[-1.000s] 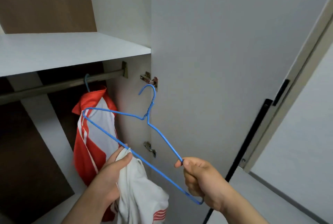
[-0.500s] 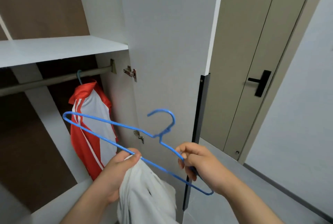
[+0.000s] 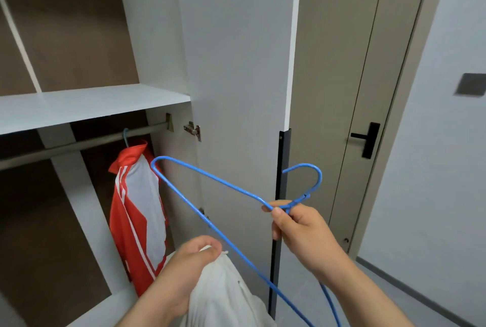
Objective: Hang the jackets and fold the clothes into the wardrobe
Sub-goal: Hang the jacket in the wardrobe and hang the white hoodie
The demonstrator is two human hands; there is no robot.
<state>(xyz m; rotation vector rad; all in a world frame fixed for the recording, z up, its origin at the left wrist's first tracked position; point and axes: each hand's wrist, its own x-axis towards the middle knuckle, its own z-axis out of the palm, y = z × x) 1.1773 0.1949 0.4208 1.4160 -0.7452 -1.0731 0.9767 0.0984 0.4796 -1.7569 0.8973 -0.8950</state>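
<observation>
The right hand (image 3: 302, 232) pinches a blue wire hanger (image 3: 210, 184) at its neck. The left hand (image 3: 189, 263) grips a white garment (image 3: 226, 297).

The right hand (image 3: 305, 237) now pinches the blue hanger (image 3: 236, 188) at its neck just under the hook instead of down on its shoulder wire, and the hanger now lies flatter, hook toward 1 o'clock, far end toward 10 o'clock.
</observation>
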